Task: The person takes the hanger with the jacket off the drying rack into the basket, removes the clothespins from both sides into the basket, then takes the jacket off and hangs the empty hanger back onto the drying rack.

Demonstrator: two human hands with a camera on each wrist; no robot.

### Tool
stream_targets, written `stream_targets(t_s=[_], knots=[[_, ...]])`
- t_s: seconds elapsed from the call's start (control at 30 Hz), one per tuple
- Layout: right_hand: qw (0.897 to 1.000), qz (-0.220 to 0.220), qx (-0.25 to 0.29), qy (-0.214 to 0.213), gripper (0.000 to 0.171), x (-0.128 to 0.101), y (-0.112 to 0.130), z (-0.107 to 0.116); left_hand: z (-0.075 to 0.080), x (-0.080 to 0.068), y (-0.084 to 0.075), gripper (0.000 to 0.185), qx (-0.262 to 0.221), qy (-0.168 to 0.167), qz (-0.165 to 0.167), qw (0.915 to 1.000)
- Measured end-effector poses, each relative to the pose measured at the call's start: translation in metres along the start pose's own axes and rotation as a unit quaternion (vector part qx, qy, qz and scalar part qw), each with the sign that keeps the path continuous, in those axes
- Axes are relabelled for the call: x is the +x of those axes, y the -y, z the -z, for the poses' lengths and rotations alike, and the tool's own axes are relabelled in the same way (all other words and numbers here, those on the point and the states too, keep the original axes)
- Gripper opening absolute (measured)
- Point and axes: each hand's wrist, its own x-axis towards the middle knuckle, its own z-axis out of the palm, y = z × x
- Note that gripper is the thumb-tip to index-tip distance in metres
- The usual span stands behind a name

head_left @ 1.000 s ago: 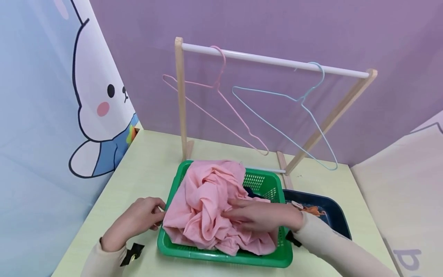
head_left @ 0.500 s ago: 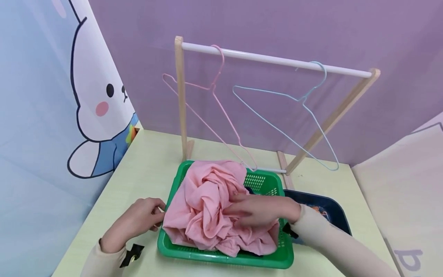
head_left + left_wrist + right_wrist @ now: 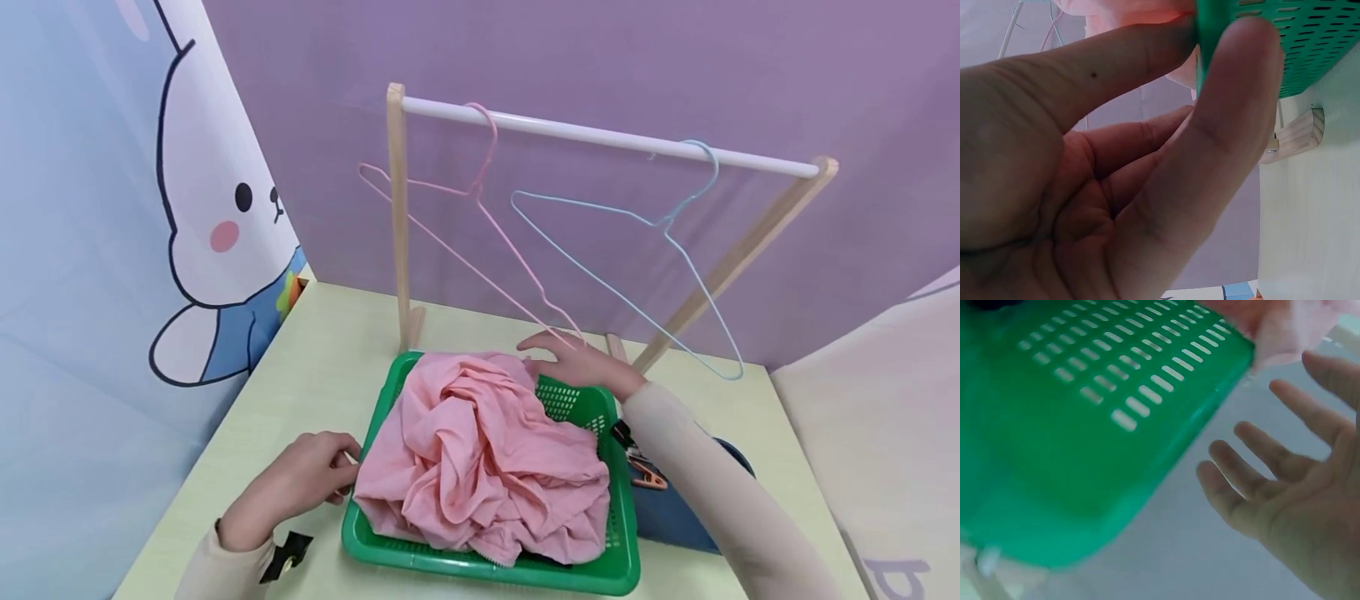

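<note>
A green plastic basket [image 3: 420, 559] with slotted sides stands on the table, filled with a crumpled pink garment [image 3: 480, 450]. On its left side, my left hand [image 3: 307, 479] pinches the rim between thumb and index finger; the left wrist view shows the fingertips on either side of that rim [image 3: 1209, 37]. My right hand [image 3: 581, 367] is over the basket's back edge, beside the garment's far corner. In the right wrist view the fingers of that hand [image 3: 1285, 481] are spread and hold nothing, just off the basket's edge. Dark cloth peeks out under the garment.
Behind the basket stands a wooden rack with a white rod [image 3: 585, 130]. A pink hanger [image 3: 477, 192] and a light blue hanger [image 3: 666, 223] hang from it. Right of the basket, partly under the right arm, is a dark blue bin [image 3: 667, 517] with an orange clothespin [image 3: 652, 479].
My right hand has lifted off the garment and moved back to the basket's far edge. The pink hanger has swung on the rod. My left hand stays at the rim.
</note>
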Motion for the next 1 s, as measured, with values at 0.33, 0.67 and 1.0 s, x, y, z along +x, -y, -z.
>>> stream_targets(t_s=[0.33, 0.67, 1.0], knots=[[0.995, 0.086, 0.004, 0.052, 0.012, 0.029, 0.006, 0.000, -0.002, -0.002, -0.002, 0.011, -0.006, 0.012, -0.016, 0.9998], [0.990, 0.071, 0.076, -0.091, 0.005, -0.011, 0.014, 0.003, -0.001, -0.002, -0.001, 0.009, 0.001, 0.008, -0.012, 0.9999], [0.992, 0.061, 0.103, -0.039, 0.014, -0.076, 0.051, -0.021, 0.001, -0.001, -0.002, 0.012, 0.004, 0.007, 0.008, 0.9999]])
